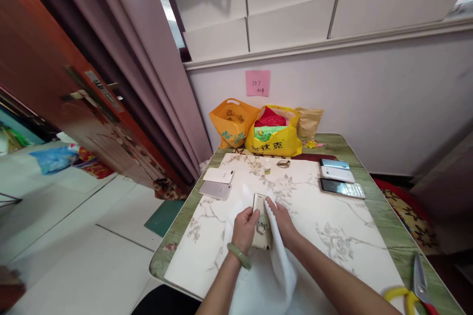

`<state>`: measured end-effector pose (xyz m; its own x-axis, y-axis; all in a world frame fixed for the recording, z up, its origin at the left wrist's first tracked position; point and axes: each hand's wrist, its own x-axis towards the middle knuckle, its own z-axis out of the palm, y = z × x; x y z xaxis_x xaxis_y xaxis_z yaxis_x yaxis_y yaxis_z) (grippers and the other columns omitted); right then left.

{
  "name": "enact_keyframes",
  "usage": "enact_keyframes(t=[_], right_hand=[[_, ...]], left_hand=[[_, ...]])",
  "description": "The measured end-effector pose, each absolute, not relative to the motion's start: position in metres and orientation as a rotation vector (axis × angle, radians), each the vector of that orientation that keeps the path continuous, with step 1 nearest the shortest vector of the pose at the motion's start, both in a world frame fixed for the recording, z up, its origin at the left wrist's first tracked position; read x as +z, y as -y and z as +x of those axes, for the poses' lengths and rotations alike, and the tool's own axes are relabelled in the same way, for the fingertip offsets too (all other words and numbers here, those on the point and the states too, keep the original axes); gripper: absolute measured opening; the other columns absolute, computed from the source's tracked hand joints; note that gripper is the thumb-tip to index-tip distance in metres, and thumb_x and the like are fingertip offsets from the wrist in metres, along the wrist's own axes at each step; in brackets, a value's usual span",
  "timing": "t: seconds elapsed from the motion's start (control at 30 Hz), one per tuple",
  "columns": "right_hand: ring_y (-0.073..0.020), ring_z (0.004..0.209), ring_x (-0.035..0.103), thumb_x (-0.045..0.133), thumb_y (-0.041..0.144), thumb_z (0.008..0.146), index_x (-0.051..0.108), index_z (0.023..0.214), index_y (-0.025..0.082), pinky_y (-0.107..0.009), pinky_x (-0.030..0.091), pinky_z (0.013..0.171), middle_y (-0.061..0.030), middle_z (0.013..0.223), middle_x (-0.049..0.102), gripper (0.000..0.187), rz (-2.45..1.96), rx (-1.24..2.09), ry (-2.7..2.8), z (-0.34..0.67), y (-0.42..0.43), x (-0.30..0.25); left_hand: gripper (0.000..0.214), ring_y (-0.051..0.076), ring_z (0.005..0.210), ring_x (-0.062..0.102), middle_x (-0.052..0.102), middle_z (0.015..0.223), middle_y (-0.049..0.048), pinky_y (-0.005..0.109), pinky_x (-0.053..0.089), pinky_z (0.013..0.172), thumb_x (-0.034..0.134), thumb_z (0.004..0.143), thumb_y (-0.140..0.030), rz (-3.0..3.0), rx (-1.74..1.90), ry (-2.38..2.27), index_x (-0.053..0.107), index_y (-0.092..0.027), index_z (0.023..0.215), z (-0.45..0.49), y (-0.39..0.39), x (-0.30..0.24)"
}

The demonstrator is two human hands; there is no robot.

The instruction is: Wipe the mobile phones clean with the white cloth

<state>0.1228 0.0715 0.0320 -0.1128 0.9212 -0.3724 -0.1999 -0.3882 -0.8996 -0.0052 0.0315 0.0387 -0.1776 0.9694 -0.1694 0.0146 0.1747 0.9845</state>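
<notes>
A gold mobile phone [263, 243] with a ring holder on its back stands between my hands, above the table. My left hand [244, 229], a green bangle at its wrist, is closed round the phone's left side with the thumb on its back. My right hand [283, 221] is closed on the edge of a soft white sheet [281, 273], folded up along the phone's right side. The sheet spreads below the phone towards my lap; I cannot tell if it is cloth or foam.
Two phones [219, 175] lie at the left. Several more phones [338, 174] lie at the right. Yellow-handled scissors [419, 280] rest at the near right corner. An orange bag [232, 120], a stuffed yellow bag [275, 146] and a brown paper bag [309, 123] stand at the back.
</notes>
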Motion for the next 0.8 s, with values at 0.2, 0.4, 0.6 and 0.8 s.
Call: enact_keyframes(t=[0.2, 0.4, 0.6, 0.8], right_hand=[[-0.0187, 0.063, 0.06, 0.064, 0.063, 0.071, 0.064, 0.084, 0.016, -0.028, 0.048, 0.059, -0.0018, 0.066, 0.066, 0.049, -1.247, 1.576, 0.934, 0.122, -0.086, 0.041], [-0.0251, 0.092, 0.065, 0.064, 0.065, 0.072, 0.065, 0.101, 0.014, -0.031, 0.051, 0.08, -0.0087, 0.089, 0.072, 0.059, -1.349, 1.491, 0.883, 0.112, -0.051, 0.038], [-0.0286, 0.108, 0.061, 0.062, 0.063, 0.075, 0.068, 0.107, 0.014, -0.034, 0.046, 0.094, -0.0107, 0.11, 0.07, 0.059, -1.262, 1.516, 0.957, 0.12, -0.034, 0.036], [-0.0296, 0.095, 0.067, 0.065, 0.064, 0.071, 0.067, 0.105, 0.018, -0.038, 0.053, 0.085, -0.0067, 0.095, 0.074, 0.057, -1.303, 1.463, 0.774, 0.168, -0.053, 0.017]], left_hand=[[0.039, 0.011, 0.059, 0.042, 0.049, 0.061, -0.0031, 0.024, 0.035, 0.057, 0.068, 0.071, -0.053, 0.92, 1.175, -1.308, 0.054, -0.017, 0.066, 0.002, -0.024, 0.042], [0.043, 0.011, 0.058, 0.042, 0.047, 0.057, -0.0038, 0.024, 0.036, 0.057, 0.07, 0.066, -0.055, 0.77, 1.487, -1.433, 0.051, -0.017, 0.059, 0.021, -0.041, 0.031], [0.045, 0.012, 0.058, 0.048, 0.053, 0.058, -0.0027, 0.024, 0.04, 0.057, 0.073, 0.061, -0.059, 0.59, 1.635, -1.445, 0.055, -0.017, 0.062, 0.021, -0.053, 0.026], [0.052, 0.014, 0.056, 0.053, 0.056, 0.058, -0.0015, 0.025, 0.04, 0.054, 0.074, 0.056, -0.064, 0.509, 1.497, -1.375, 0.06, -0.016, 0.069, 0.013, -0.039, 0.009]])
